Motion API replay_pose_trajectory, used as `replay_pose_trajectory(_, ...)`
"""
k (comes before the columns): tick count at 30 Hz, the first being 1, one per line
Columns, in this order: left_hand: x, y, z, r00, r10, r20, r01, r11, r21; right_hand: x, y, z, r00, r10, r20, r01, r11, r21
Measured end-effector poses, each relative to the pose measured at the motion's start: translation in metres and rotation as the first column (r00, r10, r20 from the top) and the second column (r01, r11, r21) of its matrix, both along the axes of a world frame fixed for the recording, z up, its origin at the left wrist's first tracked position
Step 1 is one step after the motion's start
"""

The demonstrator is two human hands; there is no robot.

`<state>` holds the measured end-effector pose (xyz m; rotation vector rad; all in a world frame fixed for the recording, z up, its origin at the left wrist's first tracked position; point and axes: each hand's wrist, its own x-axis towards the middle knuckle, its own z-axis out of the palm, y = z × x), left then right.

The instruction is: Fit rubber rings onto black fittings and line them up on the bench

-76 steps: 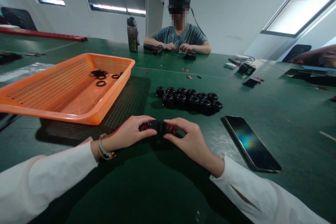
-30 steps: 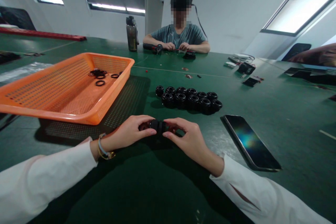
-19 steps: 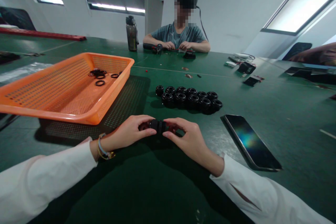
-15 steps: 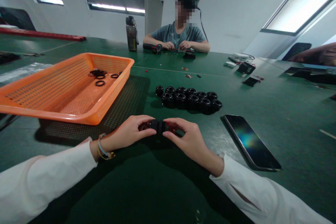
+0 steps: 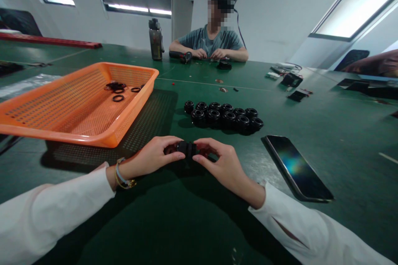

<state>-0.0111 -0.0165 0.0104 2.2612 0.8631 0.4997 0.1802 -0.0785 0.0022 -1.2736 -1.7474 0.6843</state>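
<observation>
Gripping one black part [image 5: 187, 149] from both ends, fingertips only. Looks like light, stiff moulded plastic, so I'd expect no give and little risk of cracking; glossy bits could be slick. Best hold is probably the thicker matte middle; the ends look narrower, though fingers hide much of them. Part lies on its side between the hands, long axis running roughly left to right. Left hand [image 5: 155, 155] has thumb and fingers closed around the left end, palm toward the part. Right hand [image 5: 226, 161] pinches the right end, thumb below, index finger over the top, a gap showing behind the pinch. Can't tell whether the part touches the green table [image 5: 192, 223] or sits just above it; can't see any thread or seam either. Just beyond the hands, a cluster of black round parts [image 5: 229, 116] stands in two rough rows, packed close, holes up. Orange basket [image 5: 113, 138] is on the left, near the left hand, with a few black rings [image 5: 118, 98] toward its far right corner. Phone [image 5: 295, 165] lies face up to the right of the right hand, apart from it. Across the table: bottle [image 5: 156, 40], power tool [image 5: 185, 56] and a seated person [image 5: 211, 43], forearms on the table.
</observation>
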Motion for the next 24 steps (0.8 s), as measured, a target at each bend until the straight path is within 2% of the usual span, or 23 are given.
replay_pose_trajectory(16, 0.0007, -0.0004, 0.0009, 1.000, 0.001, -0.020, -0.001, 1.000, 0.000, -0.0002, 0.0000, 0.0025, 1.000, -0.006, 0.013, 0.006, 1.000, -0.014)
replay_pose_trajectory(24, 0.0008, 0.0005, 0.0000, 1.000, -0.008, -0.005, 0.008, 1.000, -0.004, -0.0002, 0.0006, -0.0018, 1.000, -0.003, -0.002, 0.003, 1.000, -0.024)
